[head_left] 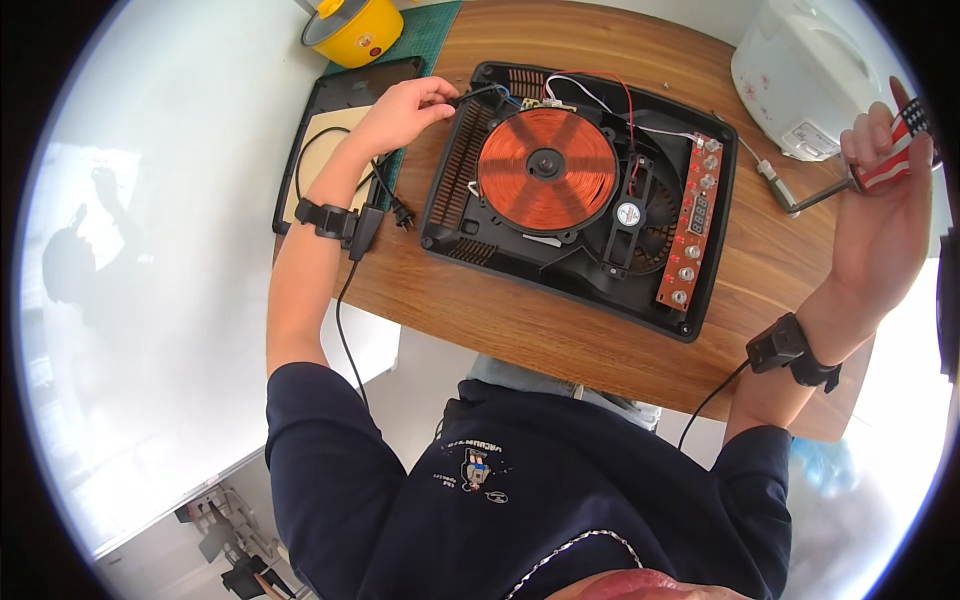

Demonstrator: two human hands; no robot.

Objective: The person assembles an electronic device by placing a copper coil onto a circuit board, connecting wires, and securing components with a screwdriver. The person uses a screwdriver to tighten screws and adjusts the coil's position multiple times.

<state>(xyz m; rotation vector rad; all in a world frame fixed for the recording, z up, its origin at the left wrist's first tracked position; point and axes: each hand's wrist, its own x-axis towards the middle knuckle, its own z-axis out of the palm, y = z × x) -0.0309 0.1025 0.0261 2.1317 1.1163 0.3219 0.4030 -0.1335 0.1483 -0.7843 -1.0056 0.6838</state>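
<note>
An opened induction cooker base [560, 278] lies on the wooden table, its round copper coil [500, 165] exposed. Beside the coil are a cooling fan [655, 240] and a brown control board [672, 283] with small buttons and a display. At the base's far left corner, my left hand [398, 118] is closed on the black power cord [478, 93], which enters the housing. My right hand [880, 225], raised at the far right, grips a screwdriver [888, 172] with a striped handle. Its shaft points left, away from the base.
A black panel [392, 73] with a beige sheet lies at the left, partly on a green mat [436, 28]. The cord's plug [402, 214] rests near my left forearm. A yellow pot [365, 32] and a white rice cooker [800, 75] stand behind. A light-coloured connector [774, 186] lies at the right.
</note>
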